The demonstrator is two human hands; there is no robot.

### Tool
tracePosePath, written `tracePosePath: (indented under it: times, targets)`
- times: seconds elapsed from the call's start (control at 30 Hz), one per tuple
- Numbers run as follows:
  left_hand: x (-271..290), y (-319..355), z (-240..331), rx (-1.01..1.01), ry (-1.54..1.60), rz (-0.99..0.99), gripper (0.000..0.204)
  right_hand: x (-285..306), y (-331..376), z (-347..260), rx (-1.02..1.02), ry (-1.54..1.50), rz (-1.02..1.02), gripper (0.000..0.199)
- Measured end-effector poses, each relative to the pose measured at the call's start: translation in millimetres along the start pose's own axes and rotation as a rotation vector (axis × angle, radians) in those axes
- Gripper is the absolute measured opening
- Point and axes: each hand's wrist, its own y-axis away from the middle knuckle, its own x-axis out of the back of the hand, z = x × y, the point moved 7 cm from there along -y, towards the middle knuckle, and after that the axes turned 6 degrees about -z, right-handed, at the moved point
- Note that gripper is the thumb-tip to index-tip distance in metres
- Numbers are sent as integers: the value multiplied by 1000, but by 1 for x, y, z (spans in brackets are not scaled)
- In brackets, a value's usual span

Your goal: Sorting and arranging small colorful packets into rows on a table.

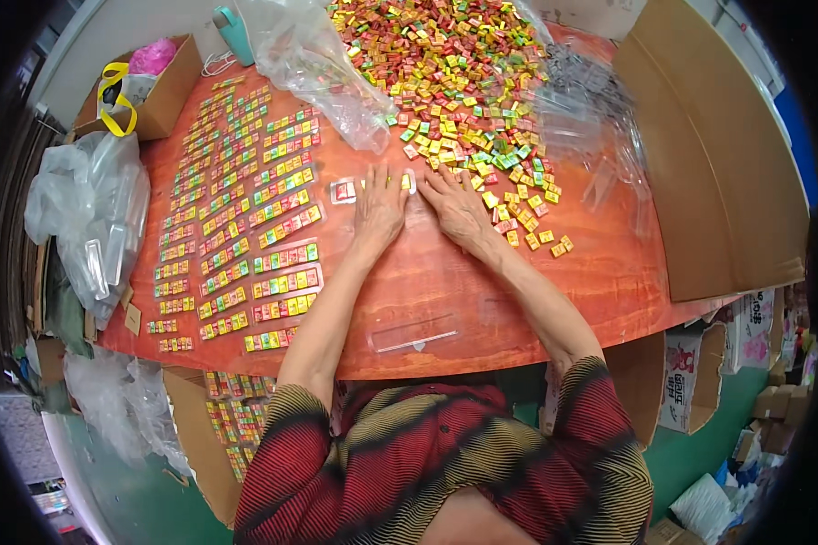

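Observation:
My left hand (381, 213) lies over a narrow clear plastic tray (334, 194), fingers stretched out and covering its middle. A red small box (345, 191) shows at the tray's left end, and a little yellow shows near its right end. Just right of the tray, my right hand (462, 216) rests with its fingers apart, close to the near edge of a big heap of small red, yellow and green boxes (436, 64). Whether its fingertips touch a box I cannot tell. An unfilled clear tray (415, 335) lies near the table's front edge.
Rows of filled trays (284, 282) cover the left of the orange-red table (482, 318). A clear plastic bag (323, 82) lies beside the heap. Clear trays (568, 118) pile up at right, before a tall cardboard sheet (718, 163). An open carton (177, 82) stands far left.

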Motion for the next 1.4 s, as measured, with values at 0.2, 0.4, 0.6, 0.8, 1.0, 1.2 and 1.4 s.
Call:
tracePosePath:
  times: [0.2, 0.4, 0.6, 0.8, 1.0, 1.2, 1.4]
  targets:
    - [-4, -24, -28, 94, -46, -3, 49, 2, 7, -5, -39, 5, -56, 37]
    - [3, -50, -46, 45, -58, -42, 42, 2, 11, -5, -39, 1, 0, 35]
    - [12, -46, -47, 97, -178, -92, 37, 16, 22, -14, 53, -172, -38, 32]
    - [12, -44, 4, -90, -143, 115, 38, 39, -9, 53, -67, -121, 278, 33]
    - [-35, -70, 33, -91, 70, -293, 46, 8, -43, 82, -177, -127, 34, 37]
    - [-17, -31, 28, -125, 116, -323, 52, 10, -19, 60, -68, -21, -15, 40]
    - [7, 10, 27, 8, 2, -425, 54, 35, 12, 48, -189, 90, -56, 40]
